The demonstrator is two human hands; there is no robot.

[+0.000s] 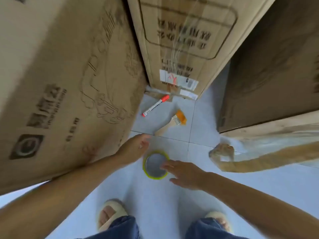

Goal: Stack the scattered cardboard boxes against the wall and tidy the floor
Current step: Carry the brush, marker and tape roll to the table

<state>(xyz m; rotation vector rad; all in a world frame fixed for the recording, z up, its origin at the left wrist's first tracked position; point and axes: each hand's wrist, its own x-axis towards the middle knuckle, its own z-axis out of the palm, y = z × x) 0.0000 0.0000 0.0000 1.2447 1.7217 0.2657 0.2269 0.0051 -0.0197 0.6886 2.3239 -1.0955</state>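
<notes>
At the far left a big printed cardboard box (pixel 57 80) is standing on the tiled floor (pixel 259 195), filling that side of the view, with a second taped box (pixel 181 40) rising behind it in the middle and a darker third box (pixel 276 75) looming on the right. All three are looking stiff but bulky; judged from their bulk, each is best taken by two opposite lower edges with both arms, not by the taped flaps.

The left hand (pixel 133 148) is hovering just beside the first box's lower corner, fingers loosely curled and gripping nothing. Below it a roll of tape (pixel 156 164) with a yellow-green rim is lying flat on the floor between the two hands. The right hand (pixel 184 173) is reaching over the roll's right rim, fingers spread and relaxed, fingertips at or just above the rim; whether they are touching it is hard to tell through the blur. The roll is probably light and rigid, easy to pinch by its rim or hook through its core.

Farther back a red-capped marker (pixel 154 105) is lying near the middle box's base, and a paintbrush (pixel 172 122) with orange bristles is lying to its right. At the right, crumpled used packing tape (pixel 241 157) is trailing across the floor, limp and likely sticky.
</notes>
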